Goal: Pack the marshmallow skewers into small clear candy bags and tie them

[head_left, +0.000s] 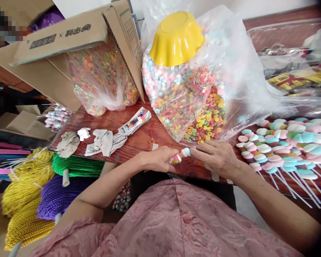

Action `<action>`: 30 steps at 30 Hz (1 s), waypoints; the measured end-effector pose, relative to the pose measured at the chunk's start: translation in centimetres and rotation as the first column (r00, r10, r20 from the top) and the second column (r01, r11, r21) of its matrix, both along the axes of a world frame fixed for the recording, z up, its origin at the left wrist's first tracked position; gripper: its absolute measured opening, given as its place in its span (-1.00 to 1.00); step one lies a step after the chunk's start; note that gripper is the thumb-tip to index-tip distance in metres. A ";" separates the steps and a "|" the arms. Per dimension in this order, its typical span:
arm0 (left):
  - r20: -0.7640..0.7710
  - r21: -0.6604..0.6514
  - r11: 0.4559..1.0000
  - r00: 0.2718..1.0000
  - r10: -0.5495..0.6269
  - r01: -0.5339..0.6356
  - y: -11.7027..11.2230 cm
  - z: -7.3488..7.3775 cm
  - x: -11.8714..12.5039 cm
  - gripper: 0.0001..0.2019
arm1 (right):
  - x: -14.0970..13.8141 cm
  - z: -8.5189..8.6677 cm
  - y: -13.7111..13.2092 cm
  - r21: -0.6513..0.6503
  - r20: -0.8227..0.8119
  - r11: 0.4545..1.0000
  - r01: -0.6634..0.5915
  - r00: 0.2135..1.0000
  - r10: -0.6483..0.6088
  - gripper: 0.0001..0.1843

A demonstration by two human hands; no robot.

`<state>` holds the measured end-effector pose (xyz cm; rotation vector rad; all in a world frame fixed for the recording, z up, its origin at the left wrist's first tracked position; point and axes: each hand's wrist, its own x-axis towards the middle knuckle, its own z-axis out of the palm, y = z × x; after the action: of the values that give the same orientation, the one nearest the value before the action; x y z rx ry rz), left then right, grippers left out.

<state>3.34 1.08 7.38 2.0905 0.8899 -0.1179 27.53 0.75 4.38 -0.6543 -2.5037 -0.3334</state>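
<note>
Over the near edge of the table (139, 144), a short candy stick (179, 156) lies between the two hands, its left end pinched in the closed fingers of the left hand (160, 159), the right hand's (219, 159) curled fingers at its pale-blue tip, their grip unclear.

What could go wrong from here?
1. The row of candies in the left hand is close to the table edge; a slip could drop it.
2. The right forearm is beside the candy sticks and might knock them.
3. The upturned yellow bowl on the candy bag may slide.
</note>
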 end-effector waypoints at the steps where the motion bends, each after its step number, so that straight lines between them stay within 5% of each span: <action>1: 0.018 -0.038 0.999 1.000 -0.004 0.005 0.1 0.1 0.0 -0.76 | 0.2 0.2 0.2 0.005 0.008 1.000 -0.023 1.000 0.023 -0.76; 9: 0.136 -0.294 0.954 0.985 0.106 -0.062 0.7 -0.2 0.0 -0.67 | 0.2 1.2 -0.3 0.011 0.064 0.998 -0.068 0.996 0.067 -0.82; 12: 0.039 -0.160 0.981 0.992 0.117 -0.109 0.7 0.0 0.6 -0.73 | -1.3 0.6 -1.8 -0.029 0.039 0.999 -0.032 0.999 0.033 -0.78; 19: -0.097 0.108 0.994 0.995 0.010 0.001 0.7 -0.1 1.7 -0.88 | -4.8 -1.1 -3.4 -0.299 -0.104 0.949 0.095 0.986 -0.132 -0.75; 25: -0.047 0.157 0.986 0.997 0.066 -0.058 1.0 -0.5 0.0 -0.48 | -2.1 -0.8 -2.1 -0.317 -0.130 0.938 0.139 0.973 -0.189 -0.78; 30: -0.276 0.370 0.929 0.953 0.127 -0.016 0.6 -1.1 -0.2 -0.83 | -0.7 -1.1 -2.3 -0.417 -0.279 0.907 0.064 0.940 -0.195 -0.83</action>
<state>3.14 1.69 6.23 2.4210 1.2471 -0.2482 26.78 -1.53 3.30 -0.9590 -2.2324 0.2392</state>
